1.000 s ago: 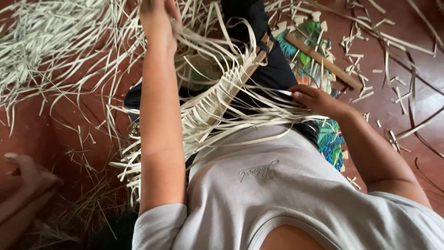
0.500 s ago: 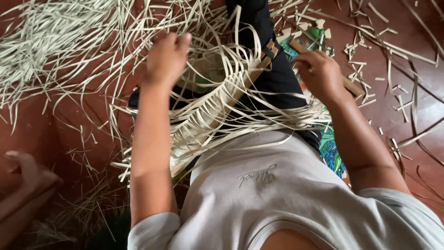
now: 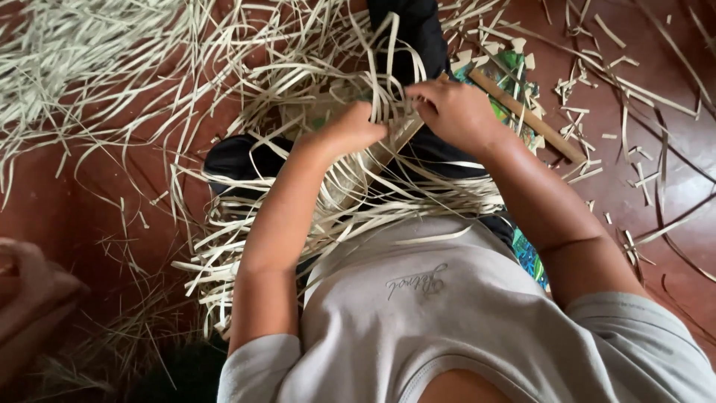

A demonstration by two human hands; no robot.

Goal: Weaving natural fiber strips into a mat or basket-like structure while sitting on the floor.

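A half-woven piece of pale flat leaf strips [image 3: 328, 201] lies across my lap, its loose ends fanning out to both sides. My left hand [image 3: 350, 130] is closed on strips at the top of the weave. My right hand [image 3: 455, 112] meets it from the right and pinches strips there too. A wooden slat [image 3: 388, 153] runs under the weave between my hands. My black-clad leg [image 3: 410, 37] stretches away beyond the hands.
Loose pale strips [image 3: 89, 67] cover the red-brown floor at the upper left, with scraps at the right. A long wooden stick [image 3: 529, 118] lies on a colourful patterned mat [image 3: 533, 246] to my right. Another person's foot or hand [image 3: 30, 298] shows at the lower left.
My left hand came down from far above the weave, and my right hand moved up and left. Both now meet at the top of the weave.
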